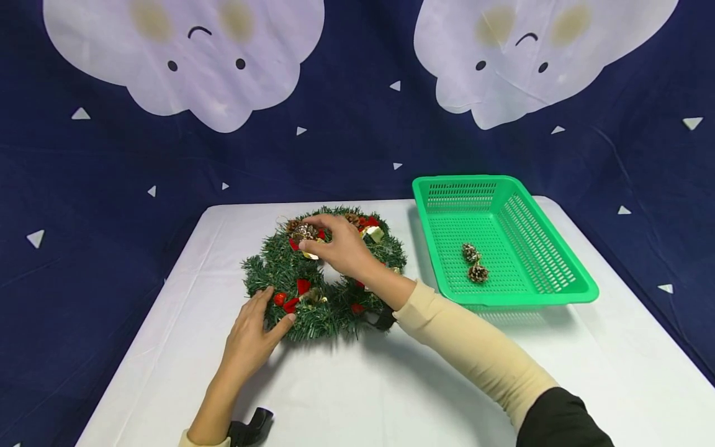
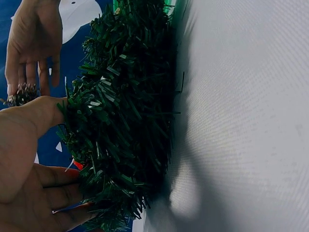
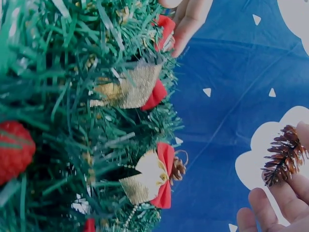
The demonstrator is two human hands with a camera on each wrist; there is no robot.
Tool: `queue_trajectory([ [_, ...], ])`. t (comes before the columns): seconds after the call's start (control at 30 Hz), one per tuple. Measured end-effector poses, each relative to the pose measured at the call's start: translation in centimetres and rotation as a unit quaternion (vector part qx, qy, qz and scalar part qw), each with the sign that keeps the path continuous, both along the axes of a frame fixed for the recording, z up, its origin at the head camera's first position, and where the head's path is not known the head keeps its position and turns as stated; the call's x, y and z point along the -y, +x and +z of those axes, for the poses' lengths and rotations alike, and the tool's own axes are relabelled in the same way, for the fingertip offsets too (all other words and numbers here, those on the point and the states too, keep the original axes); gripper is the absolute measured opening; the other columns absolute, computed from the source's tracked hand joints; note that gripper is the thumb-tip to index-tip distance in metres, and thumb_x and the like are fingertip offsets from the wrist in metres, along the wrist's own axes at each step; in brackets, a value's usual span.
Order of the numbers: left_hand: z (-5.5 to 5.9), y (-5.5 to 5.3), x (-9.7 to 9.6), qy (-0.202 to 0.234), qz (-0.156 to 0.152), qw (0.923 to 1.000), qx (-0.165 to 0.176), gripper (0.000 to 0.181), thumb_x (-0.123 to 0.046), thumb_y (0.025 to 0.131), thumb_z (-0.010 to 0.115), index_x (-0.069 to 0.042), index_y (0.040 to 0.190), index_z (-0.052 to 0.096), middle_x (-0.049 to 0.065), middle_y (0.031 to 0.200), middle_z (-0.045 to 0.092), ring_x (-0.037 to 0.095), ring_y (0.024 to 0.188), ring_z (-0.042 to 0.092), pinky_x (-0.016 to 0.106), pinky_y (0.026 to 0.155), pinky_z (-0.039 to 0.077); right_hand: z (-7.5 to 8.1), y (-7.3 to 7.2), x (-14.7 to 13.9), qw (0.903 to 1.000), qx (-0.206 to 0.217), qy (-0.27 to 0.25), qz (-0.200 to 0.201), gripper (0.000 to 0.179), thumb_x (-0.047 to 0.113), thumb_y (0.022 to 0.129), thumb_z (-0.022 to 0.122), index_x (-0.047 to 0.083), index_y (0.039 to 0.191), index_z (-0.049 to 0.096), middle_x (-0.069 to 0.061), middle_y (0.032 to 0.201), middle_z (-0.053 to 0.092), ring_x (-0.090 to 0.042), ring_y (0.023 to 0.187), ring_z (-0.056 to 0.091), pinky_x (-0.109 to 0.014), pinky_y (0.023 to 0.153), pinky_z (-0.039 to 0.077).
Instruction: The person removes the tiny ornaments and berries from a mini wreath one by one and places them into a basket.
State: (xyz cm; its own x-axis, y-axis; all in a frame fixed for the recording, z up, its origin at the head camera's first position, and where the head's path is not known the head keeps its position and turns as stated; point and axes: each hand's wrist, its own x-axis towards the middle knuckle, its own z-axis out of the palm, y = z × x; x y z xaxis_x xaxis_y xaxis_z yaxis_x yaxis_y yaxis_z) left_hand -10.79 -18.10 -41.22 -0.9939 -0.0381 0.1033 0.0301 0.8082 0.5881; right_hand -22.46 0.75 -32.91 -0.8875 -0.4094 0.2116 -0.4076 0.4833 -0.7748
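A green wreath (image 1: 279, 254) with red and gold bows lies on the white table. Above its far left part my right hand (image 1: 341, 245) pinches a pine cone (image 1: 305, 232) between thumb and fingers. In the right wrist view that pine cone (image 3: 285, 157) is held apart from the wreath's bows (image 3: 161, 176). My left hand (image 1: 251, 335) rests on the near left edge of the wreath, fingers spread. In the left wrist view the left thumb and fingers (image 2: 63, 198) touch the green tinsel needles (image 2: 120, 111).
To the right a green plastic basket (image 1: 516, 301) stands on the table (image 1: 357, 385), with two pine cones (image 1: 475, 264) inside. Behind the table hangs a dark blue cloth (image 1: 357, 81) with white clouds and triangles.
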Motion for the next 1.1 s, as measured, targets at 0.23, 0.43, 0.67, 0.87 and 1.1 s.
queue_trajectory([
  [0.23,0.0,0.1,0.0,-0.001,-0.001,1.0,0.005,0.078,-0.048,0.089,0.059,-0.007,0.148,0.03,0.024,0.151,0.03,0.042,0.14,0.027,0.065,0.107,0.028,0.2,-0.2,-1.5,0.9997,-0.011,-0.02,-0.006,0.045,0.036,0.086,0.068,0.024,0.128,0.058,0.002,0.129,0.058,-0.02,0.12,0.051,-0.042,0.1,0.044],
  [0.43,0.0,0.1,0.0,-0.002,0.001,1.0,0.005,0.078,-0.049,0.089,0.058,-0.008,0.148,0.029,0.023,0.152,0.029,0.041,0.14,0.026,0.064,0.108,0.027,0.4,-0.5,-3.0,0.9992,-0.014,-0.032,-0.019,0.046,0.036,0.085,0.069,0.023,0.128,0.058,0.001,0.125,0.061,-0.02,0.114,0.054,-0.04,0.098,0.046],
  [0.67,0.1,0.1,0.0,-0.001,0.001,1.0,0.008,0.078,-0.049,0.089,0.058,-0.008,0.148,0.029,0.023,0.152,0.029,0.041,0.14,0.026,0.064,0.108,0.027,0.6,-0.5,-4.8,0.9982,-0.003,-0.051,-0.032,0.047,0.032,0.085,0.07,0.02,0.128,0.058,-0.003,0.12,0.06,-0.024,0.111,0.054,-0.042,0.094,0.047],
  [0.87,0.1,0.1,-0.1,-0.002,0.001,1.0,0.007,0.078,-0.049,0.089,0.058,-0.007,0.148,0.029,0.023,0.152,0.029,0.041,0.14,0.026,0.064,0.108,0.027,0.6,-0.6,-6.2,0.9972,-0.002,-0.054,-0.053,0.046,0.033,0.084,0.07,0.023,0.127,0.059,-0.002,0.122,0.06,-0.026,0.115,0.054,-0.043,0.095,0.048],
  [1.1,0.2,0.1,0.0,-0.003,0.002,0.9999,0.01,0.078,-0.049,0.089,0.059,-0.007,0.148,0.029,0.024,0.152,0.028,0.042,0.14,0.026,0.064,0.108,0.027,0.2,-0.8,-7.9,0.9952,-0.016,-0.075,-0.06,0.045,0.029,0.084,0.071,0.018,0.127,0.059,-0.005,0.127,0.06,-0.026,0.115,0.053,-0.043,0.094,0.047],
])
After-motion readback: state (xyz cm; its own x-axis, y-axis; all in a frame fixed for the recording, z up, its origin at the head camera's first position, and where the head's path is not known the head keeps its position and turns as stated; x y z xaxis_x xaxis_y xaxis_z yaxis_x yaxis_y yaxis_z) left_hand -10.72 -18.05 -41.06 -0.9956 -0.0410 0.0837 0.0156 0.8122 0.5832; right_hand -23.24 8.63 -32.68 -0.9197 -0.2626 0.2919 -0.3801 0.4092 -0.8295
